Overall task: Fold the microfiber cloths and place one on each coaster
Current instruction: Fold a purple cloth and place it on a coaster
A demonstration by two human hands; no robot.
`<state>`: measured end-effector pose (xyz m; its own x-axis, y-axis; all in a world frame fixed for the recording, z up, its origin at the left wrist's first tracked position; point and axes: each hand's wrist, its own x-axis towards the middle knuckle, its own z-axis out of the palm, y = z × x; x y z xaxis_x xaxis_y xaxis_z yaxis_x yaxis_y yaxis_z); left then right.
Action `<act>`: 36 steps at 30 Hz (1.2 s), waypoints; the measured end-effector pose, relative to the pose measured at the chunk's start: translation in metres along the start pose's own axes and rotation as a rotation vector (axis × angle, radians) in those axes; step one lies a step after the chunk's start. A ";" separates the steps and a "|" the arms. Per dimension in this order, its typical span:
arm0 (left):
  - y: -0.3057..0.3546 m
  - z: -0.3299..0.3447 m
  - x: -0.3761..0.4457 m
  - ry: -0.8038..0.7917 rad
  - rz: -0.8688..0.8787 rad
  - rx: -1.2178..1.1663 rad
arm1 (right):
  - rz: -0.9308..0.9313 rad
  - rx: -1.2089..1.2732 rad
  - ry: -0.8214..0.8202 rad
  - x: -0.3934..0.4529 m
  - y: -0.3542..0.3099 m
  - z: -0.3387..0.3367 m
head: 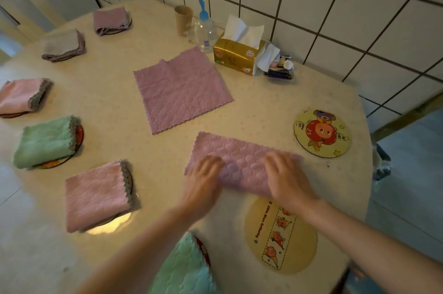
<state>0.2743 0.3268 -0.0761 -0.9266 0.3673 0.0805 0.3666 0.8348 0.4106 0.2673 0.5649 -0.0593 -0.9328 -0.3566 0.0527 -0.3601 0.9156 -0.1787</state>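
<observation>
A pink microfiber cloth [242,159], folded once into a long strip, lies on the table in front of me. My left hand [203,181] presses flat on its left end and my right hand [287,178] on its right end, fingers spread. Just behind it a second pink cloth [182,90] lies unfolded and flat. Two round coasters are bare: one with a strip of cartoon figures [282,236] under my right wrist, one with a red cartoon face [322,133] at the right. Several folded cloths rest on coasters along the left, among them a pink one [96,195] and a green one [45,140].
At the back by the tiled wall stand a gold tissue pack [237,56], a clear bottle with a blue cap [205,30], a brown paper cup [183,19] and a small box of odds and ends [280,68]. Another folded green cloth [187,269] lies at the near edge.
</observation>
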 end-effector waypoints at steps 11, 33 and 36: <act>-0.034 0.013 -0.052 -0.318 -0.150 0.230 | -0.208 -0.170 -0.252 -0.070 0.013 0.023; 0.068 0.043 -0.058 -0.302 0.117 0.108 | -0.250 0.266 -0.124 -0.107 -0.056 -0.016; 0.059 0.040 -0.068 -0.328 0.168 0.143 | -0.311 0.283 -0.090 -0.111 -0.055 -0.018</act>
<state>0.3626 0.3671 -0.0943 -0.7850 0.5962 -0.1683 0.5406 0.7919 0.2840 0.3904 0.5573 -0.0378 -0.7707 -0.6340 0.0634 -0.5941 0.6790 -0.4313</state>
